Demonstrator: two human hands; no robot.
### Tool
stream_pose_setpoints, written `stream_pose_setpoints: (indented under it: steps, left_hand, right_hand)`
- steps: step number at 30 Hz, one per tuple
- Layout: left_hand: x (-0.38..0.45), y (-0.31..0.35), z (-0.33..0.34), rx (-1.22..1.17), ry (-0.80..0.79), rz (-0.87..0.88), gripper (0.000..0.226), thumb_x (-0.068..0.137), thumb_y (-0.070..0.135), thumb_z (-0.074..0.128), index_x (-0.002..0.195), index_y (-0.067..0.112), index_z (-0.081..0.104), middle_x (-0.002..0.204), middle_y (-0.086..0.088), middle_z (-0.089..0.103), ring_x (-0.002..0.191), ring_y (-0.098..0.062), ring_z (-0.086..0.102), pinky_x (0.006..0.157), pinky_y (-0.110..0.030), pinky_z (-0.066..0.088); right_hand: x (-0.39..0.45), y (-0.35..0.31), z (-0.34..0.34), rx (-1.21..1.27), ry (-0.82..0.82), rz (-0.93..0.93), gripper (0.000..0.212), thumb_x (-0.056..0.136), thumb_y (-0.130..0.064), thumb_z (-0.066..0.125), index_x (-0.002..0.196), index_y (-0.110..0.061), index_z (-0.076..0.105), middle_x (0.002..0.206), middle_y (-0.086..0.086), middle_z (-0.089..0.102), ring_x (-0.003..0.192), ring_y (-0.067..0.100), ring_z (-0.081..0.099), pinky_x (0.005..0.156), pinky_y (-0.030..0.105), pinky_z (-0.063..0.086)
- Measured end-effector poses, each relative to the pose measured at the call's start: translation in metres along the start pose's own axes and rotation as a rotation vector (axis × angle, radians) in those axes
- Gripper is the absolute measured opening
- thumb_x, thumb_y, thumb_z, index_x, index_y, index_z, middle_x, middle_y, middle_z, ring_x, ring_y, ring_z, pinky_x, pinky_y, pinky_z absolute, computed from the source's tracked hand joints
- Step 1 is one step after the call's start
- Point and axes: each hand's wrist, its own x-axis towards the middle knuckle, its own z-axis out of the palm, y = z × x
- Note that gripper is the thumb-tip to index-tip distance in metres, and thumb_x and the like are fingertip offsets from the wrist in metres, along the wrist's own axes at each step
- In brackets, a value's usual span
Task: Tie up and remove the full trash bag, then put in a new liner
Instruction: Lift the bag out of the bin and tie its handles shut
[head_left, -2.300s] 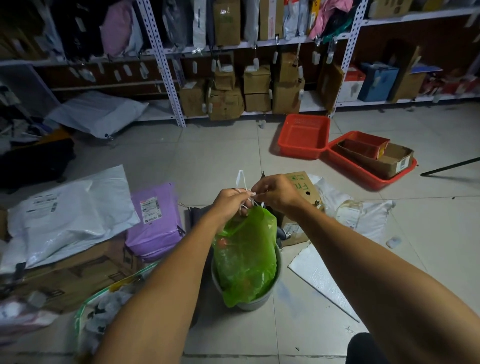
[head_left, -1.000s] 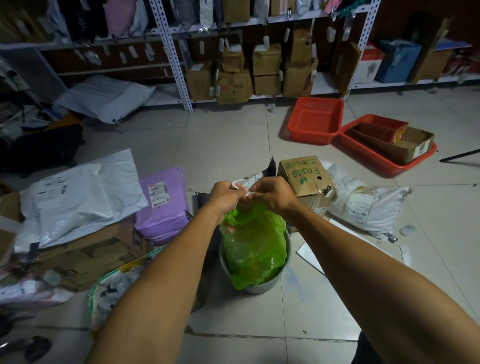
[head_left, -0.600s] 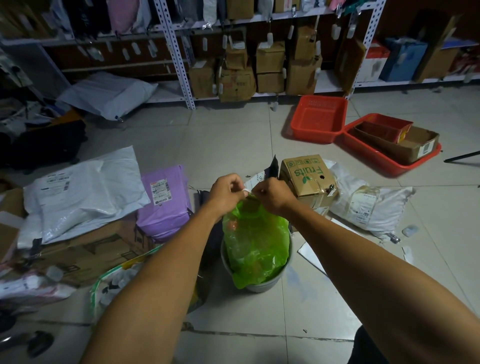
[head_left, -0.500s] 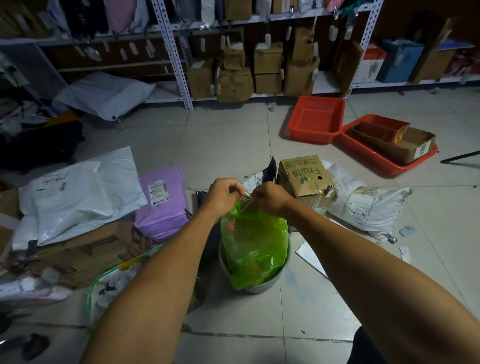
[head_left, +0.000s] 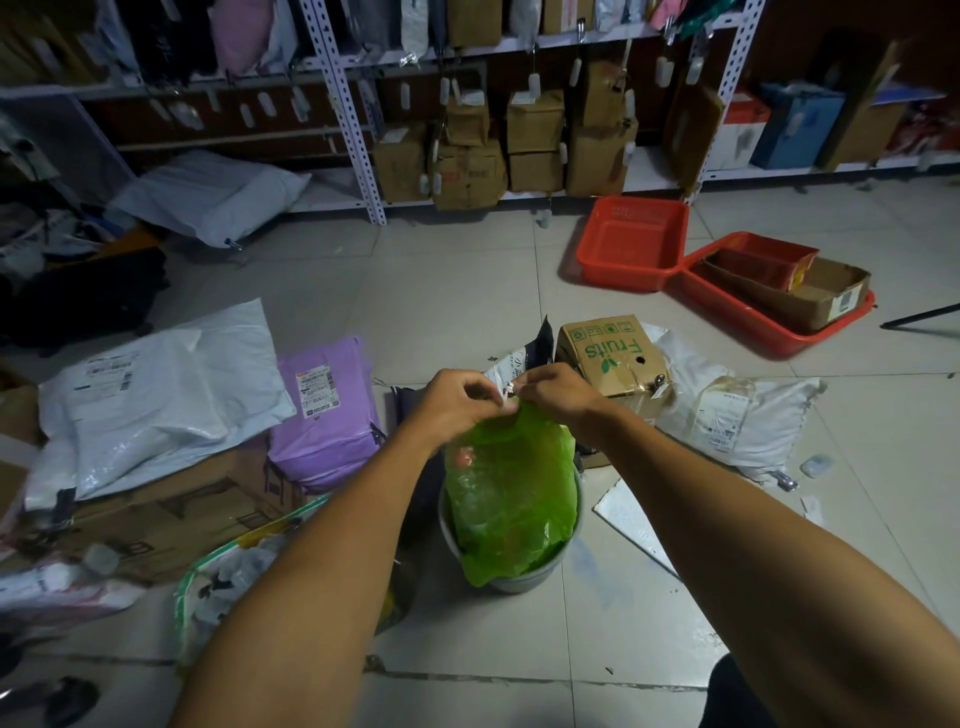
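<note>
A full green trash bag (head_left: 511, 488) stands in a small grey bin (head_left: 519, 577) on the tiled floor, its lower edge draped over the bin's rim. The bag's neck is gathered at the top. My left hand (head_left: 457, 397) and my right hand (head_left: 553, 389) meet above it, both pinching the white drawstring (head_left: 506, 397) at the bag's neck. The string is mostly hidden between my fingers.
A "Fruits" cardboard box (head_left: 613, 358) sits just behind the bin. White and purple parcels (head_left: 322, 410) lie to the left, a bag of waste (head_left: 228, 582) at the lower left. Red baskets (head_left: 631, 244) and shelving (head_left: 519, 135) stand further back.
The loose white string end that stood up above my hands has been drawn down between my fingers. My hands stayed together at the bag's neck, and the view shifted slightly.
</note>
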Motion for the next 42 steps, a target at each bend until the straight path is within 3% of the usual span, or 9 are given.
stream_pose_setpoints:
  steps: [4, 7, 13, 18, 28, 31, 34, 38, 42]
  left_hand:
    - [0.005, 0.001, 0.007, -0.032, 0.18, 0.026, 0.027, 0.072, 0.043, 0.08, 0.072, 0.018, 0.071, 0.066, 0.009, 0.068, 0.062, -0.001, 0.058, 0.056, -0.013, 0.047]
    - [0.007, 0.0, 0.01, -0.062, 0.217, 0.038, 0.016, 0.078, 0.037, 0.078, 0.069, 0.026, 0.072, 0.053, 0.02, 0.061, 0.05, 0.007, 0.052, 0.046, -0.007, 0.036]
    - [0.01, 0.001, 0.016, -0.139, 0.239, 0.008, 0.004, 0.08, 0.028, 0.077, 0.08, 0.026, 0.074, 0.081, 0.0, 0.074, 0.079, -0.016, 0.068, 0.067, -0.027, 0.053]
    - [0.011, 0.0, 0.013, -0.129, 0.256, 0.007, 0.012, 0.084, 0.032, 0.073, 0.076, 0.023, 0.075, 0.08, -0.011, 0.073, 0.07, -0.014, 0.059, 0.063, -0.029, 0.048]
    - [0.008, -0.021, 0.018, -0.068, 0.351, -0.001, 0.014, 0.085, 0.027, 0.071, 0.08, 0.015, 0.077, 0.048, 0.016, 0.048, 0.049, -0.003, 0.038, 0.049, -0.021, 0.032]
    - [0.011, -0.026, 0.017, -0.087, 0.384, -0.029, 0.018, 0.087, 0.027, 0.069, 0.076, 0.013, 0.075, 0.06, 0.001, 0.053, 0.055, -0.012, 0.041, 0.052, -0.025, 0.032]
    - [0.015, -0.033, 0.011, -0.149, 0.466, -0.102, 0.017, 0.088, 0.024, 0.067, 0.08, 0.011, 0.075, 0.067, -0.004, 0.063, 0.06, -0.015, 0.052, 0.057, -0.026, 0.04]
    - [0.016, -0.045, 0.002, -0.269, 0.496, -0.162, 0.018, 0.09, 0.017, 0.066, 0.097, 0.002, 0.073, 0.075, -0.006, 0.07, 0.064, -0.012, 0.065, 0.07, -0.027, 0.056]
    - [0.019, -0.055, -0.003, -0.302, 0.553, -0.219, 0.022, 0.09, 0.017, 0.067, 0.103, 0.0, 0.071, 0.081, -0.009, 0.071, 0.068, -0.015, 0.067, 0.076, -0.032, 0.057]
  right_hand:
    - [-0.001, -0.003, 0.001, -0.018, 0.003, -0.028, 0.025, 0.096, -0.011, 0.053, 0.101, 0.007, 0.069, 0.103, 0.03, 0.068, 0.085, 0.026, 0.061, 0.091, 0.048, 0.052]
    - [0.0, -0.001, -0.002, -0.003, 0.014, -0.045, 0.025, 0.097, -0.016, 0.056, 0.098, 0.005, 0.07, 0.096, 0.026, 0.07, 0.083, 0.026, 0.063, 0.086, 0.044, 0.054]
    - [0.0, 0.004, -0.004, -0.013, 0.01, -0.122, 0.023, 0.095, -0.018, 0.059, 0.097, -0.001, 0.074, 0.094, 0.02, 0.073, 0.084, 0.026, 0.069, 0.088, 0.046, 0.055]
    - [0.0, 0.008, -0.006, -0.038, 0.076, -0.191, 0.016, 0.091, -0.013, 0.065, 0.097, -0.002, 0.075, 0.091, 0.011, 0.075, 0.08, 0.019, 0.071, 0.084, 0.039, 0.058]
    - [-0.001, 0.035, -0.013, -0.127, 0.185, -0.186, 0.017, 0.086, -0.013, 0.071, 0.096, 0.0, 0.075, 0.093, 0.015, 0.075, 0.087, 0.027, 0.071, 0.085, 0.044, 0.058]
    - [0.0, 0.04, -0.018, -0.169, 0.239, -0.185, 0.016, 0.087, -0.014, 0.07, 0.097, -0.003, 0.075, 0.097, 0.013, 0.075, 0.083, 0.015, 0.069, 0.082, 0.035, 0.058]
    - [0.003, 0.047, -0.028, -0.279, 0.313, -0.143, 0.015, 0.086, -0.016, 0.071, 0.095, -0.006, 0.076, 0.098, 0.012, 0.075, 0.09, 0.022, 0.068, 0.084, 0.038, 0.056]
    - [0.003, 0.061, -0.033, -0.399, 0.365, -0.11, 0.012, 0.088, -0.012, 0.067, 0.093, -0.008, 0.077, 0.093, 0.01, 0.074, 0.078, 0.017, 0.062, 0.067, 0.022, 0.045]
    - [0.008, 0.069, -0.028, -0.448, 0.388, -0.047, 0.015, 0.094, -0.011, 0.057, 0.093, -0.009, 0.072, 0.097, 0.009, 0.071, 0.081, 0.017, 0.061, 0.071, 0.027, 0.044]
